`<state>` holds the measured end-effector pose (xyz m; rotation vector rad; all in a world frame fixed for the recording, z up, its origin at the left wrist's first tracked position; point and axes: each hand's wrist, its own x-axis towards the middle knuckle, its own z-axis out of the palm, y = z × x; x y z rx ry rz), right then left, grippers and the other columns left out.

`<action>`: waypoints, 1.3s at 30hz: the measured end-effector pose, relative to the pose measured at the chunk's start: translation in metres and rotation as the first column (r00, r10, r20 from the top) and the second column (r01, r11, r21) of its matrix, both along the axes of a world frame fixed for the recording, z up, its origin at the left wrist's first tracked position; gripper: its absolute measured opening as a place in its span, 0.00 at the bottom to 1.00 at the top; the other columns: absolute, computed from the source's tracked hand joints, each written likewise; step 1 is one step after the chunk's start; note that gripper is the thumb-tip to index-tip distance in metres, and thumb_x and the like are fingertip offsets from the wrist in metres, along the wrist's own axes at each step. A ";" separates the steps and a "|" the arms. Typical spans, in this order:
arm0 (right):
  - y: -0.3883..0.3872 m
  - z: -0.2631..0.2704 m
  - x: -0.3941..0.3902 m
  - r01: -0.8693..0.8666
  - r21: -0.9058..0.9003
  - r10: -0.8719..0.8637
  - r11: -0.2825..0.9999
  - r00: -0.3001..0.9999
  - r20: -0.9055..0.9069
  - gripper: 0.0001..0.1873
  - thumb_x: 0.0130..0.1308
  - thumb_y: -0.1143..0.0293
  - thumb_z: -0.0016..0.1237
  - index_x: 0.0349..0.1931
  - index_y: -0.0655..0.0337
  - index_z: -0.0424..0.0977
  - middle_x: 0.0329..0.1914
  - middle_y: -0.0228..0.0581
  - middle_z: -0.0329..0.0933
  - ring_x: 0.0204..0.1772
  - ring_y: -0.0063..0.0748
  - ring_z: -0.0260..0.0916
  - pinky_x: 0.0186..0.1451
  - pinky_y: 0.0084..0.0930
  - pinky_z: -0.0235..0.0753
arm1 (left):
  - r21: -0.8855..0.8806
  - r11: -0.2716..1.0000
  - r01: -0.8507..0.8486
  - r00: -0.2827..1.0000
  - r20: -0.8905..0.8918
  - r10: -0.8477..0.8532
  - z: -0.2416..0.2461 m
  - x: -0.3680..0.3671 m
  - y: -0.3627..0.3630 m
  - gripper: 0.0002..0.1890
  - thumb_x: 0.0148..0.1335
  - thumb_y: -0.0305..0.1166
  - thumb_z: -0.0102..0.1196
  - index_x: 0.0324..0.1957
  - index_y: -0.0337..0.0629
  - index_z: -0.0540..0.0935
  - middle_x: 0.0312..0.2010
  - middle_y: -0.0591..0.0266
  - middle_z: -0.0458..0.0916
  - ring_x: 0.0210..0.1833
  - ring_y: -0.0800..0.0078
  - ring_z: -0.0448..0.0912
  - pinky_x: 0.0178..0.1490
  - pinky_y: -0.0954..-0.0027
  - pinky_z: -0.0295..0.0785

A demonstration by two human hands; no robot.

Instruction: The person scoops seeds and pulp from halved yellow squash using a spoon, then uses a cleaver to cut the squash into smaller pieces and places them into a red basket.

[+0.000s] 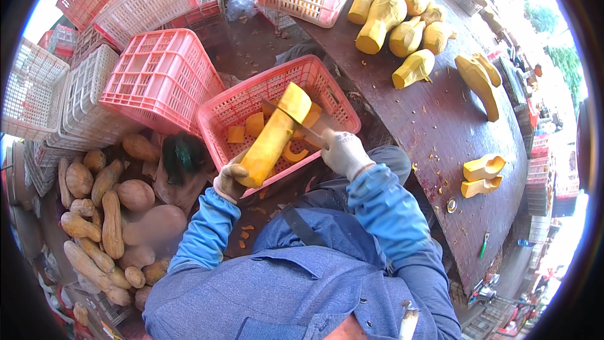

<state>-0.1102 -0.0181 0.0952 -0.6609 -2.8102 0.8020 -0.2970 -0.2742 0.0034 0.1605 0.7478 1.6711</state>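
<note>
My left hand (232, 175), in a pale work glove, grips the lower end of a long peeled yellow squash (268, 151). The squash is tilted, its far end pointing up and away from me. In my gloved right hand (347, 153) is a knife (311, 134), its blade lying across the squash towards the far end. How deep the blade sits is hard to tell. Both hands are over the near side of a pink plastic crate (264, 87). Cut squash chunks (255, 124) lie in the crate, partly hidden beneath the held squash.
Several peeled squashes (384, 14) and two hollowed halves (483, 174) lie on the dark table (377, 89) at right, with a green-handled tool (484, 244). Unpeeled squashes (112, 224) are heaped on the left floor. Stacked plastic crates (160, 75) stand beyond them.
</note>
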 end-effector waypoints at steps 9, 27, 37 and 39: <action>-0.006 0.025 0.007 0.028 -0.230 -0.106 0.973 0.937 -0.332 0.08 0.64 0.74 0.60 0.36 0.68 0.74 0.23 0.42 0.72 0.28 0.26 0.69 0.33 0.28 0.72 | -0.078 0.997 -0.024 0.998 -0.066 0.019 0.001 -0.004 0.024 0.47 0.50 0.42 0.63 0.73 0.31 0.68 0.63 0.54 0.80 0.63 0.63 0.79 0.68 0.67 0.72; 0.020 -0.033 0.009 0.137 -0.811 -0.179 0.569 0.983 0.040 0.08 0.63 0.76 0.59 0.41 0.68 0.79 0.31 0.32 0.81 0.30 0.22 0.76 0.33 0.25 0.78 | -0.070 0.997 -0.044 0.985 -0.169 0.032 0.004 0.003 0.044 0.43 0.51 0.38 0.64 0.71 0.33 0.70 0.61 0.54 0.80 0.63 0.61 0.80 0.69 0.64 0.72; 0.075 0.011 0.174 0.045 -0.934 -0.847 0.355 0.437 -0.301 0.08 0.68 0.75 0.56 0.44 0.68 0.76 0.28 0.40 0.79 0.23 0.30 0.76 0.25 0.28 0.77 | -0.309 0.892 -0.329 0.582 -0.811 -0.066 -0.027 -0.030 0.144 0.24 0.63 0.31 0.71 0.59 0.32 0.82 0.54 0.58 0.84 0.56 0.68 0.81 0.62 0.69 0.76; 0.079 0.014 0.239 0.104 -0.913 -0.890 0.395 0.291 -0.352 0.10 0.68 0.73 0.55 0.46 0.67 0.75 0.28 0.41 0.78 0.23 0.31 0.77 0.25 0.29 0.78 | -0.242 0.940 -0.241 0.597 -0.800 -0.053 -0.021 0.002 0.189 0.19 0.62 0.26 0.71 0.55 0.33 0.84 0.48 0.62 0.86 0.51 0.71 0.83 0.58 0.70 0.78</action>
